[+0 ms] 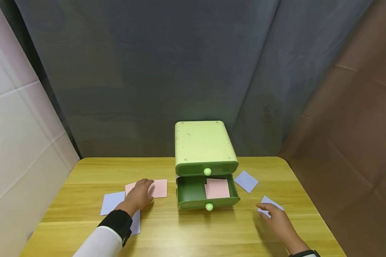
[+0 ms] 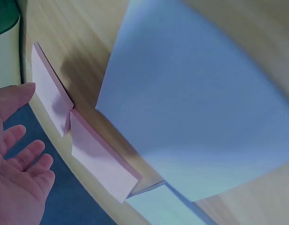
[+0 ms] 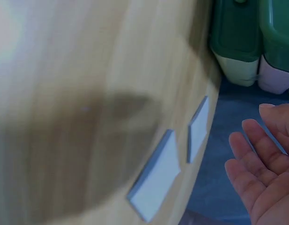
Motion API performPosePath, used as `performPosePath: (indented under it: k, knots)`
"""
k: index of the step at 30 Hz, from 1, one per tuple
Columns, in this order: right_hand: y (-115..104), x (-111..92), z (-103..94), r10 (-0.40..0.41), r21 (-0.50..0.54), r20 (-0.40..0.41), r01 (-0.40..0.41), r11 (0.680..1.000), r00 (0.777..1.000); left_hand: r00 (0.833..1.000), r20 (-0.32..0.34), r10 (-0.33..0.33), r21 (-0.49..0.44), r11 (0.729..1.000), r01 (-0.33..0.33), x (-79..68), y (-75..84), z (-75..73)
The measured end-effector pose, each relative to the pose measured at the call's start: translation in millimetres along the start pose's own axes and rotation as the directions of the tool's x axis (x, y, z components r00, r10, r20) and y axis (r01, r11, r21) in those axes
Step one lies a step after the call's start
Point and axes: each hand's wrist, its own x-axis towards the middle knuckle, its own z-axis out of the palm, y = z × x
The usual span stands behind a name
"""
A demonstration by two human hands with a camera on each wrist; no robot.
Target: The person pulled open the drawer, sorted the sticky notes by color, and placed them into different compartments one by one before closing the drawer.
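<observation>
The left hand point(image 1: 138, 195) is at the left of the table point(image 1: 161, 232), above two pink pads: the right pink pad point(image 1: 161, 188) and the left pink pad point(image 1: 129, 186). Its fingers are loosely bent and, by the left wrist view, hold nothing; contact between thumb and pad cannot be confirmed. Two pale blue pads, one farther left point(image 1: 112, 202) and one nearer point(image 1: 136, 223), lie beside the left wrist.

The right hand point(image 1: 276, 218) hangs over the near blue pad point(image 1: 268, 200) on the right, fingers relaxed and grasping nothing; the right wrist view shows it apart from the pad. The far blue pad point(image 1: 246, 181) lies close to the right side of the green cabinet point(image 1: 204, 142). The cabinet's lower drawer point(image 1: 192, 192) stands out, with pink paper point(image 1: 218, 188) in its right half.

Handling assessment: the wrist views show pads with distinct edge thickness, judged to be stacked sheets. Each is probably light, fairly stiff as a block, and liable to slide on the smooth tabletop. Loose sheets could bend or fan if only the top is caught. The recommended hold is thumb and fingers on opposite edges, through the full thickness. Breakage is unlikely; creased corners are the likelier defect.
</observation>
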Motion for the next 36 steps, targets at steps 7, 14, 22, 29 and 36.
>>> performPosePath:
  k: [7,14,22,29,36]
  knots:
    - [16.9,-20.3,1.1,0.08,0.056,0.036,-0.082,0.995,0.996,0.997,0.064,-0.035,-0.011,0.999,0.036,18.0,0.1,3.8]
    - [30.5,-29.3,1.9,0.178,0.032,0.091,-0.181,0.983,0.98,0.995,0.1,-0.026,0.019,1.0,0.025,27.0,0.2,4.0]
    - [44.3,-35.3,3.1,0.31,0.058,0.153,-0.321,0.945,0.938,0.995,0.101,0.023,0.063,0.998,-0.03,36.8,-0.7,7.0]
    - [41.3,-37.5,2.1,0.318,0.071,0.148,-0.331,0.941,0.936,0.986,0.165,-0.036,0.091,0.996,0.021,44.4,-4.0,7.1]
    - [40.9,-39.6,3.8,0.331,0.095,0.148,-0.347,0.933,0.932,0.978,0.204,-0.042,0.21,0.978,-0.002,50.2,-0.1,6.7]
